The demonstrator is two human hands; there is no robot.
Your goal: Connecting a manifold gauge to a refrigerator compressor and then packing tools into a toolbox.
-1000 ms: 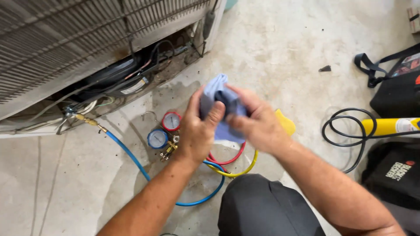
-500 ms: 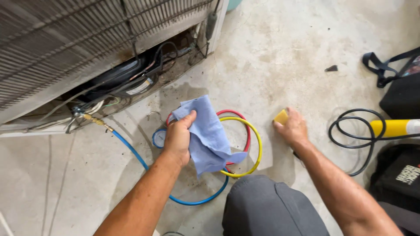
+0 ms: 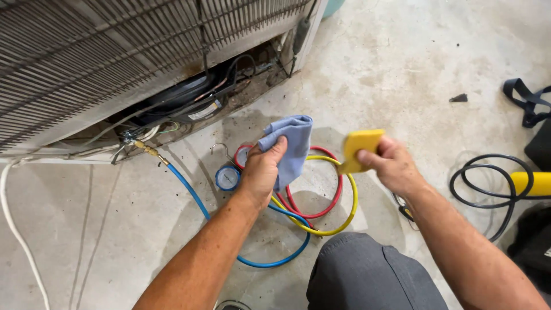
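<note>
My left hand (image 3: 262, 170) grips a light blue cloth (image 3: 291, 140) and holds it above a manifold gauge set (image 3: 228, 177) lying on the concrete floor. My right hand (image 3: 392, 165) holds a flat yellow piece (image 3: 359, 148) up in the air, to the right of the cloth. Below both hands lie coiled hoses: a red one (image 3: 332, 198), a yellow one (image 3: 350, 204) and a blue one (image 3: 186, 191) that runs up to a brass fitting (image 3: 144, 148) on the appliance.
The open back of a refrigerator (image 3: 115, 63) with its wire coil grid and black compressor (image 3: 183, 97) fills the upper left. A black coiled cable (image 3: 488, 183), a yellow tool (image 3: 531, 183) and black bags (image 3: 534, 109) lie at right. My grey-clad knee (image 3: 367, 275) is below.
My right hand has lifted off the floor with the yellow piece in it. My left hand keeps the blue cloth, now bunched higher above the gauges.
</note>
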